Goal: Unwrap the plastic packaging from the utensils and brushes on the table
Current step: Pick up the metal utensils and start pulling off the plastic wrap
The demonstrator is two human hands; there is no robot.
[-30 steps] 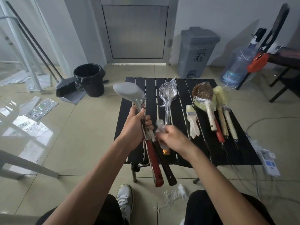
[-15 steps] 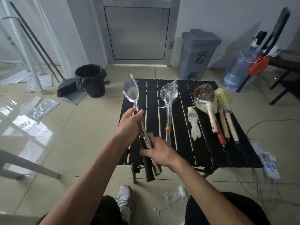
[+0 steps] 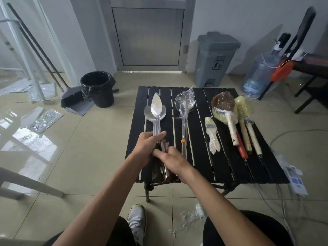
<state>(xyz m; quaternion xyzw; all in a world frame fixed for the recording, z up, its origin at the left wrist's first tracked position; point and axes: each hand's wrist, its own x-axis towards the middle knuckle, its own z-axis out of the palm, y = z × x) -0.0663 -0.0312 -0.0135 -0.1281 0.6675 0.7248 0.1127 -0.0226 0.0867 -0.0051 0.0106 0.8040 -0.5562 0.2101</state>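
Gripping shafts of two bare metal utensils [image 3: 156,108] with left hand [image 3: 147,148], heads lying on left slats of black table [image 3: 200,139]. Touching their handles with right hand [image 3: 174,161], grasp unclear. Sitting wrapped to the right: ladle [image 3: 184,103], brushes [image 3: 222,105].

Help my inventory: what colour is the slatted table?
Black; the table shows best in head view.
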